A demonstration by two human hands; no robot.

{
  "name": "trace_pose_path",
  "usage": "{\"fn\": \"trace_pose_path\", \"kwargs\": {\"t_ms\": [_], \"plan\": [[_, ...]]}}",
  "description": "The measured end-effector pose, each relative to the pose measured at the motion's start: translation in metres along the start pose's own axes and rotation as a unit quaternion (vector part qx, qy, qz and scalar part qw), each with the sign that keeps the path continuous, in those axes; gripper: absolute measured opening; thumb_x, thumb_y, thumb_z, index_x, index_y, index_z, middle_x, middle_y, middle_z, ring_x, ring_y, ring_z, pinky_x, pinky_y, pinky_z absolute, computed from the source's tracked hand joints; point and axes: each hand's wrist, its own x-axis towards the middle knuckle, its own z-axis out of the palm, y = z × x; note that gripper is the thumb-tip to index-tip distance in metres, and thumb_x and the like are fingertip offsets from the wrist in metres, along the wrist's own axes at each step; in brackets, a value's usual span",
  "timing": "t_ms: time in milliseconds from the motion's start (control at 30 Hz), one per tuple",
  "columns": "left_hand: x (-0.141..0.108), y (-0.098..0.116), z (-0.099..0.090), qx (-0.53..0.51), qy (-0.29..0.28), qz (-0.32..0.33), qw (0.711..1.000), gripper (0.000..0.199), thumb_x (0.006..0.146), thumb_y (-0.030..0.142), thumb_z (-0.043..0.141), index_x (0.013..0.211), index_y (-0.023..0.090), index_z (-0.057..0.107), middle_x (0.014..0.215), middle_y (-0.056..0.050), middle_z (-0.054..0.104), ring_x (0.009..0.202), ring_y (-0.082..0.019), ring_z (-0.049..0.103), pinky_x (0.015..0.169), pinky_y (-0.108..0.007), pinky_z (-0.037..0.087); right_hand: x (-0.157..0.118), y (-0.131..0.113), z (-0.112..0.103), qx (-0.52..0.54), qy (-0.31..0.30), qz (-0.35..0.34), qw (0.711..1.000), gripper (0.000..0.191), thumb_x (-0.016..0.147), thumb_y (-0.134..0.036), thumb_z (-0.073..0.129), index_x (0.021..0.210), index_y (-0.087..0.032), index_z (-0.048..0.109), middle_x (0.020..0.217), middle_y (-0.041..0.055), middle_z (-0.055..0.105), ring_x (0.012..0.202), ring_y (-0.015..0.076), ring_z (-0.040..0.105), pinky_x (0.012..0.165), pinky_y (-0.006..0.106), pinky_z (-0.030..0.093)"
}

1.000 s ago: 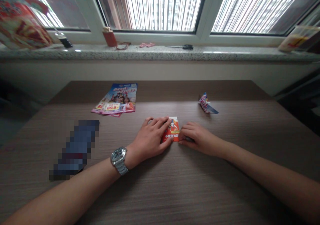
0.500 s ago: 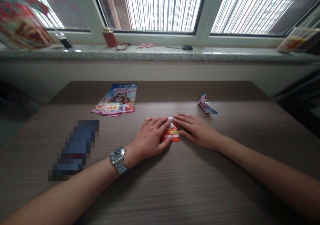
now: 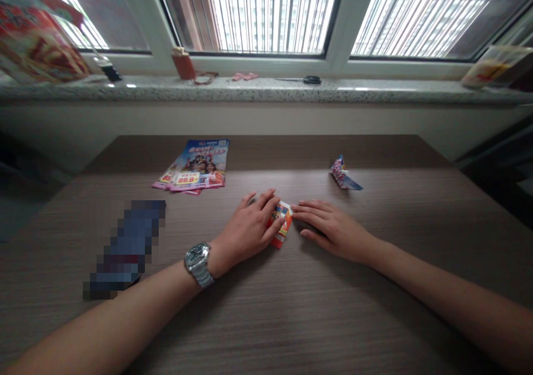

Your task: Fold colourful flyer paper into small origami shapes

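A small folded red, white and yellow paper [image 3: 285, 219] lies tilted on the brown table [image 3: 266, 319]. My left hand [image 3: 252, 222], below a silver watch [image 3: 199, 264], rests over the paper's left part with its fingers apart and covers some of it. At the paper's upper right edge are the fingertips of my right hand [image 3: 333, 225]; its fingers are stretched out and the palm faces down. A folded blue and pink paper shape [image 3: 342, 174] stands farther back on the right.
Colourful flyers [image 3: 200, 167] lie in a stack at the back left, with a pixelated dark blue object [image 3: 131, 247] nearer. On the stone windowsill [image 3: 250, 93] are a red container [image 3: 183, 64], pink items, scissors [image 3: 310, 80] and bags at both ends.
The red paper has turned to a tilted position and shows a different printed part. My right hand has shifted slightly down; the fingers of my left hand have spread somewhat.
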Motion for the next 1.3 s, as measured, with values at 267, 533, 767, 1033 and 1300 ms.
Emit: {"fn": "trace_pose_path", "kwargs": {"t_ms": [267, 533, 767, 1033, 1300], "plan": [[0.001, -0.005, -0.001, 0.030, 0.032, 0.021, 0.999, 0.044, 0.103, 0.038, 0.048, 0.140, 0.014, 0.051, 0.153, -0.016, 0.048, 0.145, -0.025, 0.042, 0.127, -0.051, 0.020, -0.011, -0.008, 0.000, 0.003, 0.000, -0.010, 1.000, 0.045, 0.101, -0.031, 0.055, 0.146, -0.027, 0.052, 0.147, 0.0086, 0.059, 0.140, 0.0271, 0.051, 0.117, 0.052, 0.041], [-0.005, 0.011, -0.009, 0.014, -0.002, 0.125, 0.992, 0.040, 0.104, 0.039, 0.046, 0.139, 0.021, 0.056, 0.140, -0.009, 0.060, 0.127, -0.027, 0.057, 0.109, -0.043, 0.045, -0.015, -0.008, 0.003, -0.031, 0.011, 0.013, 0.999, 0.050, 0.102, -0.035, 0.055, 0.151, -0.027, 0.047, 0.152, 0.0096, 0.054, 0.142, 0.0284, 0.049, 0.117, 0.053, 0.040], [-0.003, 0.005, -0.008, 0.020, -0.027, 0.124, 0.992, 0.045, 0.105, 0.042, 0.045, 0.144, 0.020, 0.052, 0.144, -0.009, 0.059, 0.134, -0.027, 0.053, 0.118, -0.045, 0.036, -0.019, -0.011, -0.003, -0.038, 0.014, 0.028, 0.999, 0.046, 0.103, -0.035, 0.053, 0.147, -0.026, 0.051, 0.150, 0.0088, 0.056, 0.141, 0.0283, 0.049, 0.117, 0.053, 0.040], [-0.003, 0.000, -0.007, 0.009, -0.041, 0.107, 0.993, 0.048, 0.105, 0.045, 0.043, 0.145, 0.020, 0.051, 0.148, -0.013, 0.054, 0.138, -0.030, 0.049, 0.115, -0.047, 0.041, -0.017, -0.012, -0.006, 0.021, 0.022, 0.032, 0.999, 0.033, 0.104, -0.031, 0.051, 0.135, -0.024, 0.061, 0.139, 0.0094, 0.065, 0.133, 0.0272, 0.057, 0.112, 0.048, 0.046], [-0.003, -0.002, -0.004, -0.024, -0.044, 0.144, 0.988, 0.048, 0.105, 0.044, 0.045, 0.147, 0.023, 0.050, 0.147, -0.012, 0.053, 0.135, -0.030, 0.050, 0.115, -0.049, 0.042, 0.007, 0.004, -0.003, 0.084, 0.097, 0.088, 0.988, 0.007, 0.098, -0.020, 0.060, 0.103, -0.020, 0.065, 0.102, 0.0086, 0.068, 0.097, 0.0232, 0.064, 0.085, 0.036, 0.052]]}}
